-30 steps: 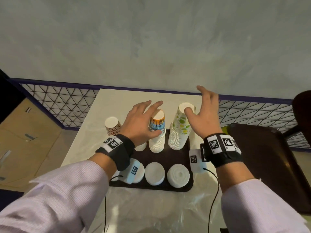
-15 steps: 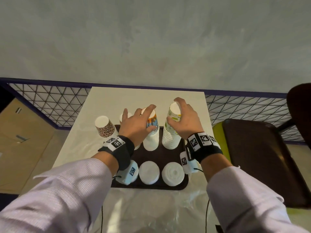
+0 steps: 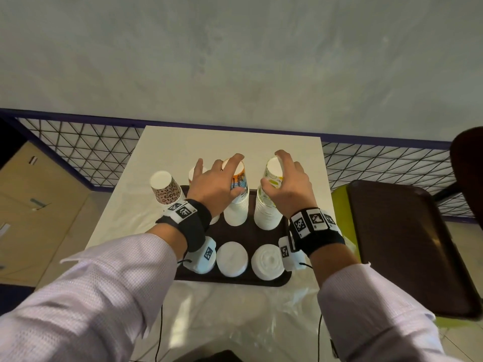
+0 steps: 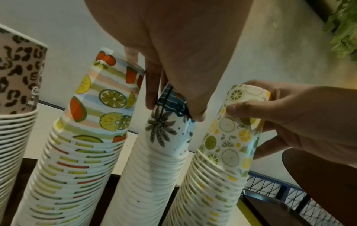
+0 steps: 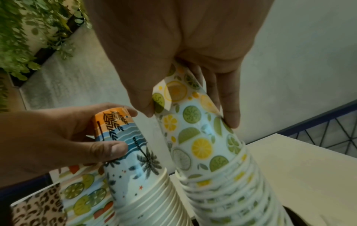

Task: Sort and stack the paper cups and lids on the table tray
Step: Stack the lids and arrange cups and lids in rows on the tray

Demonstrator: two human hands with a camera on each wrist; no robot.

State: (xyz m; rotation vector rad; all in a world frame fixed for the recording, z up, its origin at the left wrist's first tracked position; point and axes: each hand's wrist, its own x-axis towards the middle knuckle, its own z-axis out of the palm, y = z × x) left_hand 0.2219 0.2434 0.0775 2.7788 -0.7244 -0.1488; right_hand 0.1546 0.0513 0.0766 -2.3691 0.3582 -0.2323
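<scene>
Tall stacks of upturned paper cups stand along the back of a dark brown tray point(image 3: 243, 282). My left hand point(image 3: 222, 181) grips the top cup of the palm-tree stack point(image 3: 236, 210) point(image 4: 166, 128) point(image 5: 135, 152), thumb and fingers curled round it. My right hand point(image 3: 285, 184) grips the top of the lemon-and-lime stack point(image 3: 269, 212) point(image 4: 230, 137) point(image 5: 199, 137) the same way. Left of them stand a fruit-print stack point(image 4: 100, 107) and a leopard-print stack point(image 3: 167, 189) point(image 4: 17, 76). White lid stacks point(image 3: 232, 258) point(image 3: 268, 261) sit in the tray's front row.
The tray lies on a white table point(image 3: 230, 142) with crinkled clear plastic over its near part. A second dark tray point(image 3: 407, 246) rests on a seat to the right. A black mesh fence point(image 3: 86, 150) runs behind the table. A cardboard box point(image 3: 31, 210) sits at left.
Both hands came down from open above the stacks and closed round the top cups. The head view pulled back and shifted.
</scene>
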